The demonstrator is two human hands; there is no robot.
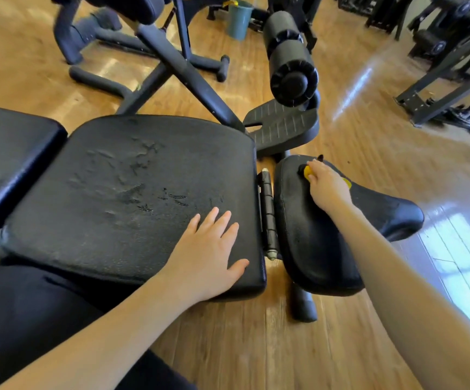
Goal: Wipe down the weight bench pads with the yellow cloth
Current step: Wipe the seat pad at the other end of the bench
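**Cloth on the small pad, big pad waiting to its left**

Nearest, the left hand (211,249) lies flat with fingers spread on the near right corner of the big pad (121,192), holding nothing. Just right of it, across the hinge (267,212), sits the small pad (312,229), its long axis running near to far. At that pad's far end the right hand (326,187) curls over the yellow cloth (309,171), pressing it down; only slivers of yellow show around the hand. The right hand is the one on the cloth, so I'd judge the stroke runs back along the pad, toward the near end. Farther off stand a roller (290,57) and a bucket (239,19).
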